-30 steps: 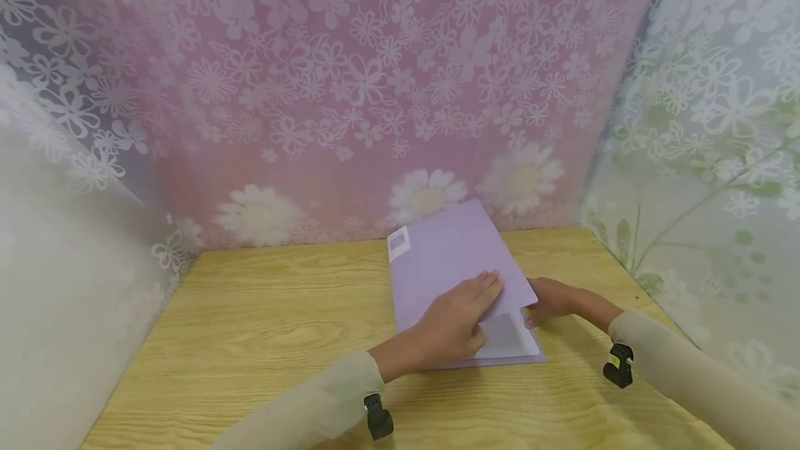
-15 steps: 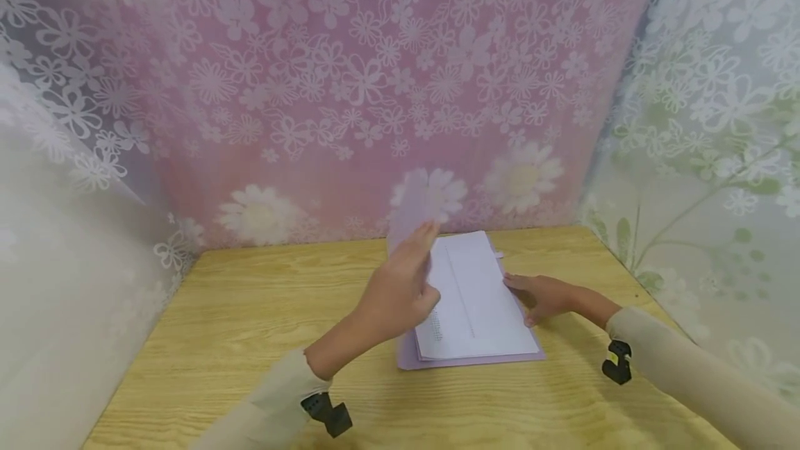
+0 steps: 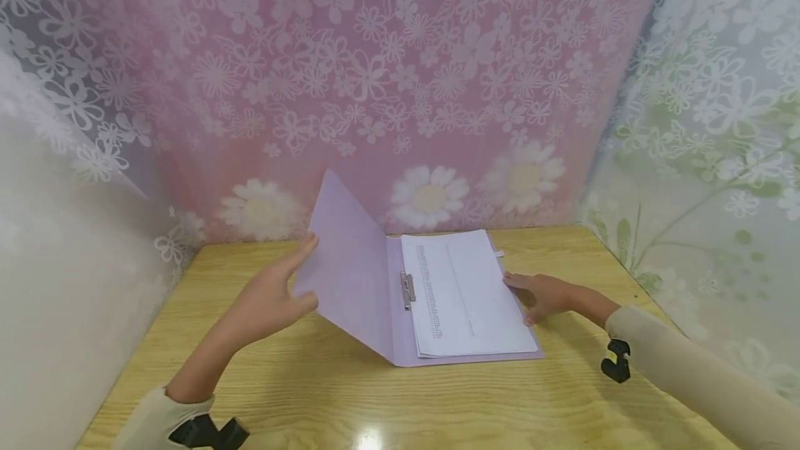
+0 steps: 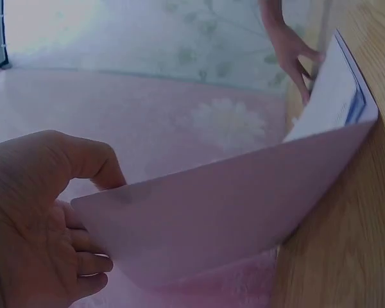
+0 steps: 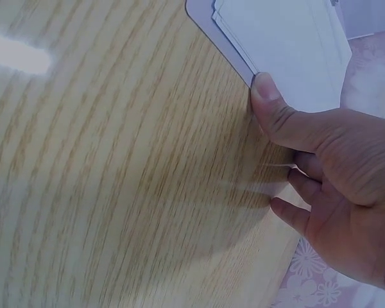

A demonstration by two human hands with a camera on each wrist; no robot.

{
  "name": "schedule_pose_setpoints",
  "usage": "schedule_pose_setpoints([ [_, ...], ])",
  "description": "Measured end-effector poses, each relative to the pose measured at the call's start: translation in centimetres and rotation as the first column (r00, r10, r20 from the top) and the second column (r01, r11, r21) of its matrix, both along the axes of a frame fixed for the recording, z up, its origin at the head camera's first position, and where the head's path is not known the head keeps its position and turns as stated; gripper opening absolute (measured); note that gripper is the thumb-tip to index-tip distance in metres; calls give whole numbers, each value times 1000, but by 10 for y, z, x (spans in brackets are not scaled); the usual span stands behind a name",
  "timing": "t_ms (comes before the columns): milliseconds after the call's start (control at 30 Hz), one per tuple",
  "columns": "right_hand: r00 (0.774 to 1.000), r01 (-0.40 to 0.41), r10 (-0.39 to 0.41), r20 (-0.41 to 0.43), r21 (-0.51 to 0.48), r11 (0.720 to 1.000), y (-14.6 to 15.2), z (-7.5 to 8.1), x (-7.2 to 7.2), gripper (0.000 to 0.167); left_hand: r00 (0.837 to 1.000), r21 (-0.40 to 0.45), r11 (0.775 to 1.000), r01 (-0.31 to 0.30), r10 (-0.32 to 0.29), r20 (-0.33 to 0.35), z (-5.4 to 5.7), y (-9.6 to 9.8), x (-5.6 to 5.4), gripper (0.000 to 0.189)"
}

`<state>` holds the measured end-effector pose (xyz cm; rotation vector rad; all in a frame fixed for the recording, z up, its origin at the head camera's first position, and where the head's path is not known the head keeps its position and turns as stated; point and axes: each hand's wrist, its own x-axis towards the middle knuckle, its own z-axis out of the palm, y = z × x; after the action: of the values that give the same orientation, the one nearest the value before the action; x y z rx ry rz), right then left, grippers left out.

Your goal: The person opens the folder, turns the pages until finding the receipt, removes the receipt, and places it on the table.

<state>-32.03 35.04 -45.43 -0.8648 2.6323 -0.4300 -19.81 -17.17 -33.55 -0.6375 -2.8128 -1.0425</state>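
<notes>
A lilac folder (image 3: pixel 350 276) stands half unfolded on the table, its front cover tilted up to the left. White printed sheets (image 3: pixel 465 297) lie inside, beside a metal clip (image 3: pixel 407 290) near the spine. My left hand (image 3: pixel 265 301) holds the cover's free edge, thumb on its inner side and fingers at the outer side; the left wrist view shows the cover's outer face (image 4: pixel 218 212). At the folder's right edge rests my right hand (image 3: pixel 550 295), thumb (image 5: pixel 266 90) touching the edge by the sheets and the other fingers loosely extended.
The wood-grain table (image 3: pixel 300 401) meets a pink floral backdrop (image 3: pixel 281 89) at the back. Flowered curtains (image 3: pixel 719 158) close off the right and left sides. A small white tab (image 3: pixel 499 253) sticks out from the folder's right edge.
The front cover has swung up and to the left with my left hand, uncovering the sheets and clip. My right hand stays at the folder's right edge.
</notes>
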Motion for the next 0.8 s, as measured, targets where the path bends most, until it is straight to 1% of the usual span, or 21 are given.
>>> schedule_pose_setpoints([
  [100, 1000, 9, -9, 7, 1, 1000, -1, 0, 1, 110, 1000, -104, 995, -5, 3, -17, -12, -26, 0, 81],
  [200, 1000, 20, -20, 20, -5, 1000, -2, 2, 3, 109, 1000, -156, 988, 8, -8, 0, -25, -46, -5, 80],
  [300, 999, 26, -26, 25, -7, 1000, -1, 3, 4, 108, 998, -163, 986, 35, -25, 62, -42, -61, -12, 83],
  [400, 999, 27, -27, 23, -6, 1000, -1, 5, 4, 107, 990, -157, 986, 61, -40, 138, -63, -72, -22, 87],
  [567, 1000, 22, -22, 14, -8, 1000, -1, 6, 4, 108, 974, -169, 981, 93, -54, 220, -96, -83, -34, 90],
  [700, 1000, 17, -17, 18, -14, 1000, -2, 5, 3, 107, 958, -156, 982, 105, -58, 280, -115, -90, -40, 96],
  [800, 999, 21, -21, 30, -23, 1000, -3, 4, 2, 106, 953, -155, 981, 117, -67, 294, -125, -95, -45, 101],
])
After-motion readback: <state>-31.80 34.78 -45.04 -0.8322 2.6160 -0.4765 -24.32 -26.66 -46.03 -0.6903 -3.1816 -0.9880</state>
